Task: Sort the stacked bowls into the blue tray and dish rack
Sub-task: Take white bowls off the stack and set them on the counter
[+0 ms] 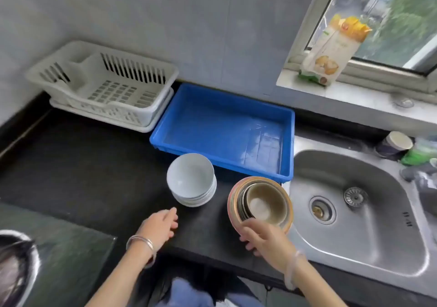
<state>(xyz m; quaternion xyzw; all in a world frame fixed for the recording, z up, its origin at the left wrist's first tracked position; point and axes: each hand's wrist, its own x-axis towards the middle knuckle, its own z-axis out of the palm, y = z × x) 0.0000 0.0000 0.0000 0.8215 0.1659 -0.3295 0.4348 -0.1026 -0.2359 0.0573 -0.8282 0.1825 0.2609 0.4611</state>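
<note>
A stack of white bowls [191, 179] stands on the black counter in front of the blue tray [287, 141], which holds nothing. To its right a stack of brown and tan bowls [266, 201] sits tilted toward me beside the sink. My right hand [262, 238] grips the near rim of that brown stack. My left hand [160, 225] hovers over the counter just below the white stack, fingers relaxed, touching nothing. The white dish rack [101, 84] stands at the back left, with nothing in it.
A steel sink [354, 212] lies to the right, with cups and a green item [416, 155] at its far corner. A food package [331, 51] leans on the window sill. A glass hob [59, 247] and pan edge [14, 266] are at the lower left.
</note>
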